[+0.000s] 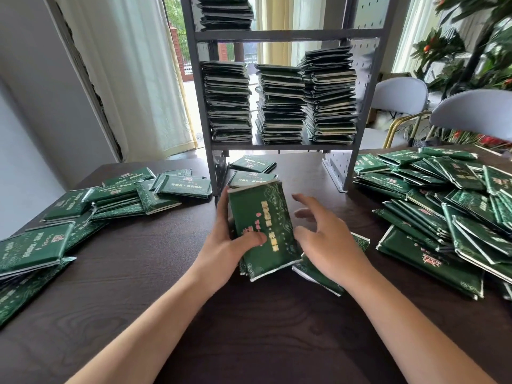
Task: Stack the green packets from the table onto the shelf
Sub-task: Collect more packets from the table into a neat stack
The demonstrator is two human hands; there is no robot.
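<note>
The grey metal shelf (279, 146) holds three tall stacks of green packets (279, 103) on its middle tier and one stack above; the left hand (230, 242) pinches a small bundle of packets (261, 225) over the dark surface (249, 328), thumb on top; the right hand (324, 236) hovers beside, fingers spread; the bundle's long axis points toward the shelf, tilted slightly left.

Two grey chairs (471, 112) (gold-coloured legs), leafy plants (457, 48) and pale curtains (133, 79) beyond a dark wooden table (263, 328).
</note>
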